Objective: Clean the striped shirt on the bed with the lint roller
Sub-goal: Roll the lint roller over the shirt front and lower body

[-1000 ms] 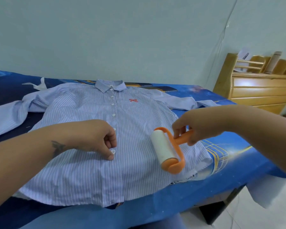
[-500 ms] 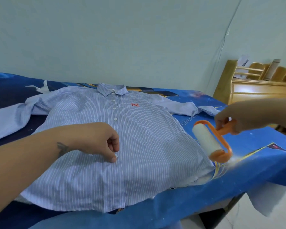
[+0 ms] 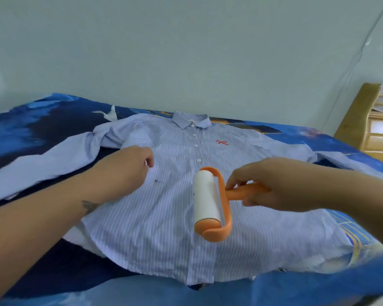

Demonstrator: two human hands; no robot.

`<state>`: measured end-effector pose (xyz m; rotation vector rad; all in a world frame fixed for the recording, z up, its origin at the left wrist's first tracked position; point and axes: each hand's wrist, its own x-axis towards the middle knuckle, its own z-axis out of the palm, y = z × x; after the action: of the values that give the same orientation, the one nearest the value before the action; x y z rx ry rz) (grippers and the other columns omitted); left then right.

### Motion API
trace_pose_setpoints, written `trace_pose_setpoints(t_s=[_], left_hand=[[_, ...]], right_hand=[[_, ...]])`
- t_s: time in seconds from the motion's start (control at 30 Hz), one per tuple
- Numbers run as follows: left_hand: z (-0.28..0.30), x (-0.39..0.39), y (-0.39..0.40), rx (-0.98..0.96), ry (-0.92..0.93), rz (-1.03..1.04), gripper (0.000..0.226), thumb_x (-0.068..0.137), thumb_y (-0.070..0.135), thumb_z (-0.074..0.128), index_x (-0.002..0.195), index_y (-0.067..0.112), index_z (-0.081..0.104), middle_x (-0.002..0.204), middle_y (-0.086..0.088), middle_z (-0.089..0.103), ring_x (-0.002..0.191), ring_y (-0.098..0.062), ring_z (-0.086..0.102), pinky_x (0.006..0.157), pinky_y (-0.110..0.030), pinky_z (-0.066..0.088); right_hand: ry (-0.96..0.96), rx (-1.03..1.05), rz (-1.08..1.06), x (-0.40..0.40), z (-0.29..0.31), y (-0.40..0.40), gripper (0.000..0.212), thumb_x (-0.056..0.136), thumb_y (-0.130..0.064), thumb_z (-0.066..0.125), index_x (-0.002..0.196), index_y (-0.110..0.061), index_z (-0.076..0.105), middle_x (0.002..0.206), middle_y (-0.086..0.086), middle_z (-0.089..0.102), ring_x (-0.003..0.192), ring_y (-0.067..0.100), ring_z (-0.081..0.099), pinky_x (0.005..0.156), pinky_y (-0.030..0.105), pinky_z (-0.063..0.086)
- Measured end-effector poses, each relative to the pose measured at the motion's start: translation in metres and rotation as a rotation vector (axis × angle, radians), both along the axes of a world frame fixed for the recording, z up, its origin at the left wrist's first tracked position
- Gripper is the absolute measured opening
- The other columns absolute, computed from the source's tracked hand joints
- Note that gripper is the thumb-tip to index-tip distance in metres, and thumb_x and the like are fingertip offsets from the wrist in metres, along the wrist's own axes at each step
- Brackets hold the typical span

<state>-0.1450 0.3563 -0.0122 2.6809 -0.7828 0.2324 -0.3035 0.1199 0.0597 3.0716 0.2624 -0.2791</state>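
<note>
While we lean over the one bed, its blue printed cover carries the single striped shirt, spread front-up with collar toward the wall and both sleeves thrown out sideways. We judge the shirt light, soft and quick to bunch or drag under a sticky roll, so it wants pinning flat close to the stroke rather than lifting. Beside the bed at the far right stands one wooden cabinet.

Our left hand rests on the shirt near the left shoulder, its fingers curled under; whether they pinch cloth we cannot tell. Our right hand wraps its fingers round the orange handle of the one lint roller, whose white roll lies on or just above the button placket at mid-chest. Stiff, light plastic, it is best held by that handle, the tacky paper untouched.

Four white buttons show above the roller, one red bow emblem sits on the chest, and one dark speck lies between the hands.
</note>
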Motion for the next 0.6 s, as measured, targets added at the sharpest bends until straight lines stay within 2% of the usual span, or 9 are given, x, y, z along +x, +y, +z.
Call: trace_pose_setpoints(t_s=[0.07,0.17,0.23,0.33,0.4,0.5,0.53,0.6], left_hand=[[-0.007,0.011,0.015,0.035,-0.091,0.136,0.011,0.094,0.019,0.04,0.09,0.021,0.05,0.09,0.001,0.052,0.067,-0.018,0.054,0.065,-0.036,0.048],[-0.013,0.023,0.033,0.104,-0.029,0.3,0.013,0.094,0.029,0.041,0.092,0.016,0.043,0.095,-0.002,0.048,0.074,-0.025,0.053,0.071,-0.039,0.046],[-0.018,0.028,0.04,0.134,0.009,0.342,0.022,0.095,0.035,0.04,0.09,0.014,0.042,0.086,-0.001,0.046,0.073,-0.025,0.051,0.068,-0.036,0.043],[-0.025,0.032,0.047,0.133,0.025,0.353,0.032,0.095,0.041,0.038,0.079,0.014,0.043,0.073,0.0,0.05,0.065,-0.02,0.051,0.06,-0.032,0.036],[-0.028,0.03,0.05,0.165,-0.028,0.387,0.034,0.096,0.044,0.035,0.084,0.013,0.044,0.072,0.001,0.049,0.067,-0.021,0.05,0.062,-0.033,0.037],[-0.027,0.028,0.057,0.236,-0.045,0.45,0.035,0.097,0.043,0.034,0.103,0.012,0.049,0.09,-0.005,0.059,0.077,-0.026,0.052,0.066,-0.033,0.036],[-0.027,0.029,0.06,0.26,-0.025,0.456,0.033,0.098,0.04,0.034,0.105,0.013,0.051,0.097,-0.006,0.061,0.08,-0.026,0.053,0.068,-0.033,0.036],[-0.028,0.03,0.063,0.298,-0.03,0.445,0.027,0.098,0.032,0.033,0.101,0.015,0.054,0.097,-0.005,0.06,0.079,-0.025,0.05,0.068,-0.033,0.036]], right_hand=[[0.006,0.007,0.016,0.006,-0.002,0.008,0.029,0.089,-0.04,0.06,0.115,-0.048,0.051,0.103,-0.021,0.061,0.092,0.004,0.056,0.085,0.031,0.049],[0.062,-0.014,0.005,0.011,-0.004,0.017,0.026,0.089,-0.041,0.06,0.113,-0.047,0.054,0.102,-0.019,0.062,0.091,0.005,0.058,0.085,0.031,0.05],[0.092,-0.023,-0.009,0.015,-0.003,0.019,0.024,0.088,-0.041,0.062,0.111,-0.046,0.056,0.1,-0.019,0.063,0.088,0.005,0.058,0.082,0.027,0.05],[0.127,-0.045,-0.011,0.021,0.003,0.026,0.023,0.088,-0.039,0.062,0.11,-0.044,0.058,0.094,-0.019,0.06,0.08,0.002,0.054,0.07,0.018,0.043],[0.161,-0.069,-0.015,0.025,0.007,0.032,0.021,0.088,-0.038,0.063,0.108,-0.044,0.057,0.09,-0.02,0.057,0.077,0.003,0.053,0.066,0.018,0.04],[0.179,-0.088,-0.004,0.033,0.01,0.041,0.018,0.086,-0.039,0.064,0.101,-0.047,0.056,0.088,-0.02,0.057,0.08,0.009,0.059,0.072,0.026,0.051],[0.188,-0.095,0.001,0.035,0.01,0.045,0.017,0.086,-0.039,0.065,0.098,-0.047,0.056,0.087,-0.02,0.057,0.082,0.012,0.061,0.075,0.029,0.053],[0.197,-0.101,0.01,0.039,0.012,0.052,0.016,0.085,-0.039,0.065,0.097,-0.045,0.056,0.087,-0.02,0.057,0.083,0.014,0.063,0.076,0.031,0.054]])
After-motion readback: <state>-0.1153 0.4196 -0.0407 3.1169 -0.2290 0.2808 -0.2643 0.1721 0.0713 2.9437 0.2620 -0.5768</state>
